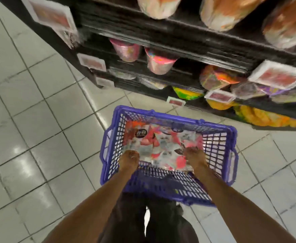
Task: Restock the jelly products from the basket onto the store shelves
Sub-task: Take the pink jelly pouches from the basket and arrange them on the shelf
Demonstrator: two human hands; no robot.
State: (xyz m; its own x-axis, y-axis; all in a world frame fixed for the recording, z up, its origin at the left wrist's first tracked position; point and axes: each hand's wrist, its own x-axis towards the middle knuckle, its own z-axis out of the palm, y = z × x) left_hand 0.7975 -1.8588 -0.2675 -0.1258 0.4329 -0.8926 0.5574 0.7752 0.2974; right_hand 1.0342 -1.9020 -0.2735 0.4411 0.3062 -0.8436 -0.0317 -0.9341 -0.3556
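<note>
Fingers: the left fingers point(132, 155) and the right fingers point(190, 150) bend down onto the jelly packets point(161, 146); through the blur I cannot tell whether they pinch the wrappers or only touch them.
Left hand point(128, 160): inside the basket point(175, 120), at the left edge of the pile.
Right hand point(193, 157): inside the basket too, at the pile's right edge.
Jelly packets: a loose pile of pink, red and white wrappers (one bears a dark round label) lying on the basket's bottom, more toward its left side.
Basket: purple lattice plastic, on the floor point(38, 120) near the lowest tier of the shelves point(178, 41).
Shelves: black, several tiers, with pink tubs point(126, 50), yellow-orange bags point(266, 118) low down, and price tags point(277, 77) on the edges.
Floor: pale glossy tiles.
</note>
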